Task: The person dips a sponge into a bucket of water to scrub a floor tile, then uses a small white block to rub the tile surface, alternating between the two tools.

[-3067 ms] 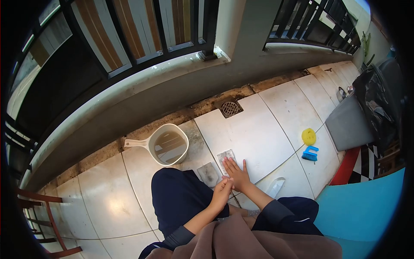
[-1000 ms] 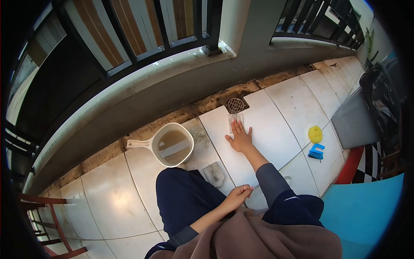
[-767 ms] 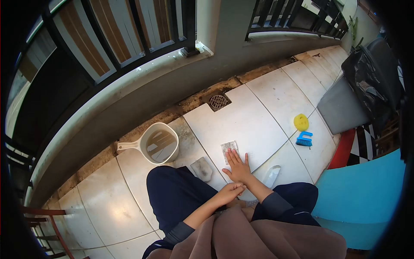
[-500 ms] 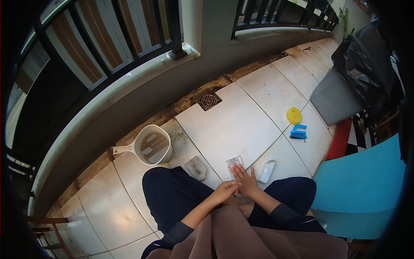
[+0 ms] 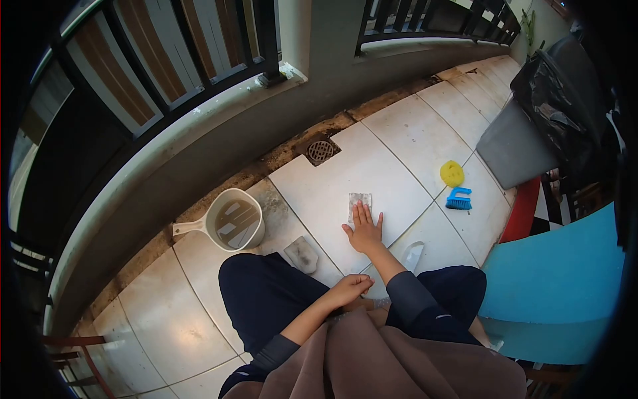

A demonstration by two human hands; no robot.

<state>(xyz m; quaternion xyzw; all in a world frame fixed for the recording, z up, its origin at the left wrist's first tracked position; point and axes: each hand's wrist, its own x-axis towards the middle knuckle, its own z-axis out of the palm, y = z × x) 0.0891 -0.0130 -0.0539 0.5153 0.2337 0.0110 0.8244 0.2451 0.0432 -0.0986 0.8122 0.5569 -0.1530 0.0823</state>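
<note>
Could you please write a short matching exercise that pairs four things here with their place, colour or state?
1. dipper
2. brush
3. right hand
4. floor drain

A. close to the wall
B. holds cloudy liquid
C. flat on a pale pad
D. blue, beside a yellow sponge

Pairs: 1-B, 2-D, 3-C, 4-A

— What's under the right hand (image 5: pixel 365 234)?
— A grey-marked pad (image 5: pixel 359 197), flat on the white tile (image 5: pixel 312 193).
— And the left hand (image 5: pixel 350 288)?
— Curled, near the right forearm (image 5: pixel 383 261).
— The dipper (image 5: pixel 258 234)?
— Holding murky water (image 5: pixel 232 217).
</note>
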